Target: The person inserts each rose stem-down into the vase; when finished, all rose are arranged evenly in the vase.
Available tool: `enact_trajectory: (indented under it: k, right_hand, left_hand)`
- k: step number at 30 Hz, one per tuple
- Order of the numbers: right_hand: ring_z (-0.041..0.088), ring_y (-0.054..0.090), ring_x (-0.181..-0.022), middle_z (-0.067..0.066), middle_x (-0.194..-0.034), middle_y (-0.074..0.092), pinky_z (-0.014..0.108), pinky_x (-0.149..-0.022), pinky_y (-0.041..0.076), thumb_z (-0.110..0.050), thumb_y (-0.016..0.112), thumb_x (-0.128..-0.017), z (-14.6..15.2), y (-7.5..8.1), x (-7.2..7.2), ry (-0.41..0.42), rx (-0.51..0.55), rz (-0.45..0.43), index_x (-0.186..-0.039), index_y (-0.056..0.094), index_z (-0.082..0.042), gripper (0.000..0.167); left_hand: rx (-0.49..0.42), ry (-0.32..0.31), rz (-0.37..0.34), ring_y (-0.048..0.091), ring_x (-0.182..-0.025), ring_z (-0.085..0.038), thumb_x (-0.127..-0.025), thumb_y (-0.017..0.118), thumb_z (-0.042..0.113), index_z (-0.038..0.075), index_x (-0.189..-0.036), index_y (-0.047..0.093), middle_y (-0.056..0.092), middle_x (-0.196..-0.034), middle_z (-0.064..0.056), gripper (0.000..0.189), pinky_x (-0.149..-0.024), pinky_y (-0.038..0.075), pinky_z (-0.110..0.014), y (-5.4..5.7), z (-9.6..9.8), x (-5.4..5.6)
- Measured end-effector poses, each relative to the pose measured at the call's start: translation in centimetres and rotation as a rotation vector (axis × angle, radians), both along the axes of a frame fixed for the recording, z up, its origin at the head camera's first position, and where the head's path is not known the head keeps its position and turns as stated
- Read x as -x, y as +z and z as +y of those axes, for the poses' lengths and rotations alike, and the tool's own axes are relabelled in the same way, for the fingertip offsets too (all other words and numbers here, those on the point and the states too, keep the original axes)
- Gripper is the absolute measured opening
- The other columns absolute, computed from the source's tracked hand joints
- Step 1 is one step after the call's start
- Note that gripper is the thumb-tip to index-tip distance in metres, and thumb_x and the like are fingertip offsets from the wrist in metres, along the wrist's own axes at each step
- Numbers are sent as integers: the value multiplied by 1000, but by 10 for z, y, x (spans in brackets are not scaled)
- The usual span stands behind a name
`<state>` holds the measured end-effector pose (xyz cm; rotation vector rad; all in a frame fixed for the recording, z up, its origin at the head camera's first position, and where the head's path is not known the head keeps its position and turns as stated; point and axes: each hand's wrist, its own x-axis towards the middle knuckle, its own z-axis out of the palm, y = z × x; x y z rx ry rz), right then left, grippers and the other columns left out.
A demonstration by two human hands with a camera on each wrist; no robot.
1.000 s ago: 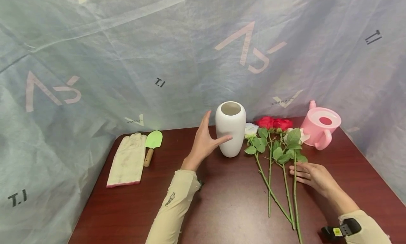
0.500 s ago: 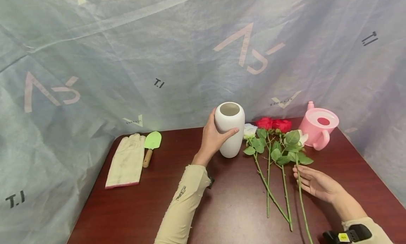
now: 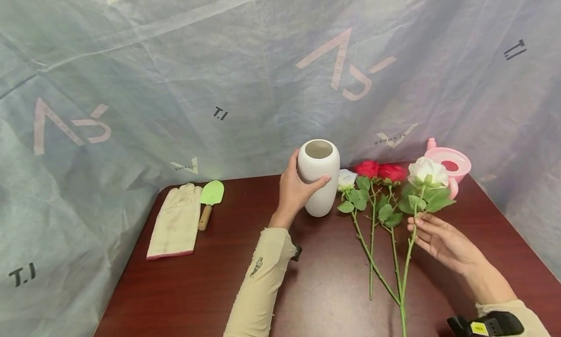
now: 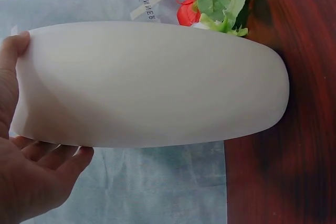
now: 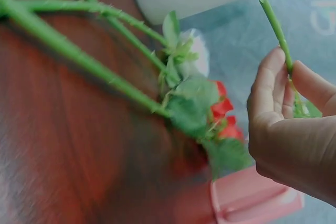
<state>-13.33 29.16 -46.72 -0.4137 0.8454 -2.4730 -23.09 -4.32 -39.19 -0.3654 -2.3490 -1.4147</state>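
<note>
A white vase (image 3: pixel 322 186) stands upright on the table, and my left hand (image 3: pixel 294 193) grips its upper side, thumb across the front. In the left wrist view the fingers curl under the pale vase (image 4: pixel 152 85) near its mouth. My right hand (image 3: pixel 447 242) pinches the green stem of a white rose (image 3: pixel 427 173) just below its leaves, the bloom raised above the table. In the right wrist view that stem (image 5: pixel 270 17) sits between thumb and fingertips. Beside the vase lie another white rose (image 3: pixel 346 178) and two red roses (image 3: pixel 367 169), stems toward me.
A pink watering can (image 3: pixel 460 161) stands at the back right, partly hidden behind the raised rose. On the left lie a pair of cream gloves (image 3: pixel 175 225) and a green trowel (image 3: pixel 212 193) with a wooden handle. A grey printed sheet (image 3: pixel 254 74) hangs behind the table.
My left hand has moved right and taken hold of the vase. My right hand has taken hold of the rightmost white rose and lifted its bloom off the table.
</note>
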Motion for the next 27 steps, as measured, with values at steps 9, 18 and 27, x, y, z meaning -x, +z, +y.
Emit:
enact_trajectory:
  k: [9, 18, 27]
  right_hand:
    - [22, 59, -102, 13, -113, 62, 29, -85, 47, -3, 15, -102, -12, 13, 7, -113, 204, -24, -117, 59, 2, 47]
    - [32, 58, -101, 20, -107, 62, 38, -86, 46, -4, 17, -102, -12, 25, 14, -182, 424, -48, -108, 60, 7, 45]
    - [38, 55, -97, 26, -98, 59, 42, -92, 42, -2, 19, -101, -13, 43, 22, -263, 615, -76, -98, 59, 13, 43]
  left_hand:
    - [4, 3, 0, 55, -104, -15, -67, 81, 42, 22, -142, 35, 55, -123, 2, 90, -83, 47, -38, 0, 0, 0]
    - [-8, 0, -3, 55, -103, -15, -67, 81, 43, 24, -142, 35, 55, -122, 3, 90, -82, 47, -38, -1, 2, 0]
    - [-10, 10, -10, 55, -104, -14, -66, 82, 42, 24, -142, 35, 55, -122, 3, 90, -82, 47, -37, 0, 2, 0]
